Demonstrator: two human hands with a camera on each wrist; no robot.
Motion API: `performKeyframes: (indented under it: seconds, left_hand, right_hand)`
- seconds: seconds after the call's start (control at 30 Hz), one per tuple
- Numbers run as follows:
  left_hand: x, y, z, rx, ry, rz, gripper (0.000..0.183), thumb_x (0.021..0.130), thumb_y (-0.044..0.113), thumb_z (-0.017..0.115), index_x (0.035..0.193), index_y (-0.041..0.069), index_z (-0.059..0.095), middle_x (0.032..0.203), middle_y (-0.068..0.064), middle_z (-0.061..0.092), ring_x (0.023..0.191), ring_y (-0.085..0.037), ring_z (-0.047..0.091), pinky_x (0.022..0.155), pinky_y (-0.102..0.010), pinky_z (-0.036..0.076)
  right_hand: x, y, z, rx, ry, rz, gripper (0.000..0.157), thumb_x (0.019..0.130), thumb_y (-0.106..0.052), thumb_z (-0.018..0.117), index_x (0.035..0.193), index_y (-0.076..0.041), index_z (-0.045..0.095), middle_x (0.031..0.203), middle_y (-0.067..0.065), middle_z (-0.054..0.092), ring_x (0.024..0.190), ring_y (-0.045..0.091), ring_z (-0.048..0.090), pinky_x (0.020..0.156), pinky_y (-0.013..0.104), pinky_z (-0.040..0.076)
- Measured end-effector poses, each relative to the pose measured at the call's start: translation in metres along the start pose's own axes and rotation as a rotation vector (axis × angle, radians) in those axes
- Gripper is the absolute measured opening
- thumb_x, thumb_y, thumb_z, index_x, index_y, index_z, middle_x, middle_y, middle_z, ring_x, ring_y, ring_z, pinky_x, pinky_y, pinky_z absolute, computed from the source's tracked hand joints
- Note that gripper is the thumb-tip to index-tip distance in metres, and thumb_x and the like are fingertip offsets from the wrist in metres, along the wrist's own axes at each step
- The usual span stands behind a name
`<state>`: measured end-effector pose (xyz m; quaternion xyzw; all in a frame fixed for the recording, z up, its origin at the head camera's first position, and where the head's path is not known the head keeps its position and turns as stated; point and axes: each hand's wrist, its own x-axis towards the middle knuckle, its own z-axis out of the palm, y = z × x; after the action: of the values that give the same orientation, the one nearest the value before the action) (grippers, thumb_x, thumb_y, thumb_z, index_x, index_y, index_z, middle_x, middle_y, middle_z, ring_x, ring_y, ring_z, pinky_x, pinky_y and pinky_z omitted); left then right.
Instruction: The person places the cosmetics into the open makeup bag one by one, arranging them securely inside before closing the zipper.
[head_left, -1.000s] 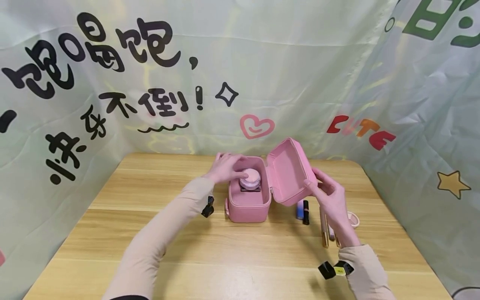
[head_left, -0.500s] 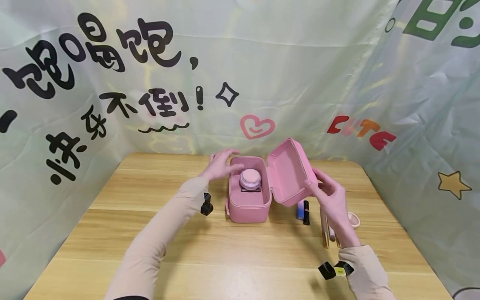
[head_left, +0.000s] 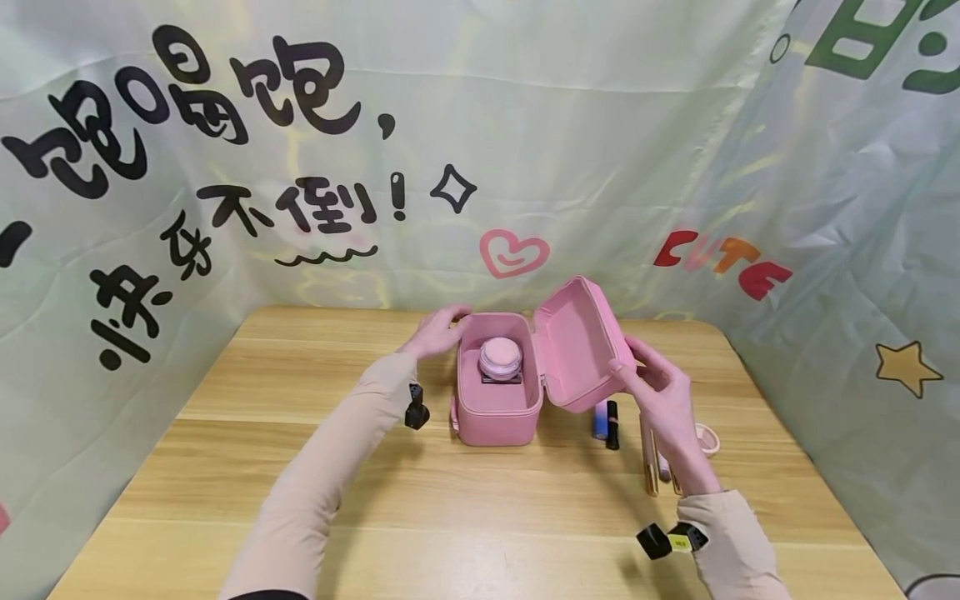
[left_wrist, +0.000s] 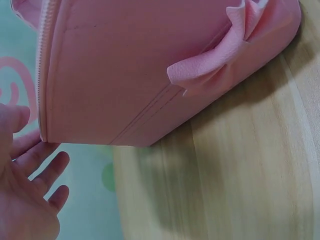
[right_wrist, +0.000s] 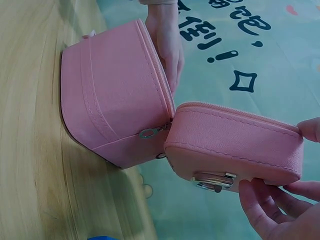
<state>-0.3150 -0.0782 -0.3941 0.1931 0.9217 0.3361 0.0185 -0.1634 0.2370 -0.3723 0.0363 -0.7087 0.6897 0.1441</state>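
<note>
Head view shows the pink case (head_left: 495, 429) standing upright on the table (head_left: 487, 517), its mouth uncovered and its hinged lid (head_left: 577, 342) tipped out to the right. That lid is in the right hand (head_left: 662, 392), whose fingers (right_wrist: 254, 207) pinch its far end, thumb at the rim and the others against the outside. The left hand (head_left: 435, 333) is at the back left corner of the rim, its fingers (left_wrist: 52, 172) spread, at least one seeming to touch the corner. I'd worry most about those: should the lid swing over while they're there, a fingertip could get nipped. Let the right hand slip and the lid might drop toward the blue tube (head_left: 600, 419) and black tube (head_left: 612, 425) near it, jerking the case. A jolt could also topple the round jar (head_left: 500, 354), perched inside on a flat, dark-edged thing (head_left: 501, 380). As for looks, the case is leather-like, stitched in double lines, with a floppy bow (left_wrist: 215, 65) on its side, a pale zip (left_wrist: 40, 75) round the rim, a ring-shaped zip pull (right_wrist: 148, 133) and a silver fitting (right_wrist: 215, 180) on the lid.
</note>
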Motion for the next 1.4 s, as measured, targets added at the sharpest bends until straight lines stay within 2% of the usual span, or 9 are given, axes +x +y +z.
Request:
performKeyframes:
  seconds: [0.37, 0.73, 1.1, 1.17, 1.23, 1.33, 1.4]
  left_hand:
    - [0.003, 0.002, 0.000, 0.001, -0.014, -0.045, 0.040, 0.106, 0.019, 0.046, 0.143, 0.005, 0.054, 0.144, -0.016, 0.059, 0.136, -0.033, 0.053, 0.118, -0.051, 0.035]
    - [-0.002, -0.007, -0.002, -0.016, -0.007, -0.037, 0.040, 0.105, 0.019, 0.049, 0.143, 0.007, 0.055, 0.141, -0.015, 0.061, 0.131, -0.032, 0.058, 0.115, -0.049, 0.039]
    - [-0.010, -0.016, -0.006, -0.079, -0.006, -0.026, 0.040, 0.105, 0.020, 0.049, 0.141, 0.005, 0.056, 0.133, -0.017, 0.064, 0.121, -0.032, 0.060, 0.102, -0.046, 0.049]
    - [-0.011, -0.018, -0.006, -0.087, -0.006, -0.024, 0.040, 0.105, 0.019, 0.049, 0.141, 0.004, 0.055, 0.134, -0.018, 0.063, 0.120, -0.032, 0.060, 0.101, -0.046, 0.049]
    - [-0.013, -0.019, -0.007, -0.094, -0.007, -0.025, 0.040, 0.105, 0.019, 0.050, 0.142, 0.004, 0.055, 0.136, -0.018, 0.062, 0.120, -0.033, 0.060, 0.101, -0.047, 0.049]
    - [-0.017, -0.019, -0.007, -0.099, -0.001, -0.018, 0.040, 0.104, 0.018, 0.051, 0.142, 0.003, 0.055, 0.135, -0.019, 0.062, 0.118, -0.033, 0.061, 0.100, -0.047, 0.050]
    - [-0.019, -0.020, -0.007, -0.092, 0.012, -0.009, 0.040, 0.103, 0.016, 0.052, 0.141, 0.003, 0.056, 0.133, -0.018, 0.064, 0.116, -0.033, 0.062, 0.099, -0.046, 0.050]
  right_hand:
    - [-0.001, -0.001, 0.000, 0.017, -0.001, -0.004, 0.052, 0.093, -0.003, 0.068, 0.141, 0.011, 0.050, 0.108, -0.012, 0.069, 0.091, 0.003, 0.067, 0.071, 0.019, 0.058]
    - [0.000, -0.001, 0.001, 0.023, 0.006, 0.023, 0.052, 0.096, -0.003, 0.064, 0.142, 0.013, 0.047, 0.108, -0.015, 0.068, 0.091, 0.000, 0.068, 0.072, 0.019, 0.058]
    - [0.000, 0.001, 0.003, 0.018, -0.011, 0.019, 0.053, 0.096, -0.004, 0.063, 0.144, 0.011, 0.044, 0.112, -0.015, 0.067, 0.091, 0.001, 0.069, 0.074, 0.021, 0.059]
    - [0.000, 0.003, 0.003, -0.022, 0.007, 0.019, 0.054, 0.096, -0.004, 0.063, 0.145, 0.007, 0.043, 0.117, -0.013, 0.063, 0.095, 0.001, 0.066, 0.075, 0.021, 0.059]
    - [-0.001, 0.005, 0.004, -0.107, 0.051, 0.014, 0.053, 0.096, -0.006, 0.065, 0.144, 0.001, 0.044, 0.119, -0.009, 0.056, 0.099, 0.000, 0.061, 0.076, 0.017, 0.057]
    - [-0.004, 0.008, 0.007, -0.229, 0.152, 0.013, 0.043, 0.094, -0.008, 0.068, 0.132, -0.008, 0.048, 0.110, -0.006, 0.049, 0.096, 0.002, 0.054, 0.072, 0.011, 0.051]
    - [-0.007, 0.010, 0.010, -0.274, 0.210, -0.007, 0.034, 0.091, -0.008, 0.071, 0.119, -0.008, 0.050, 0.099, -0.005, 0.047, 0.088, 0.004, 0.050, 0.067, 0.011, 0.045]
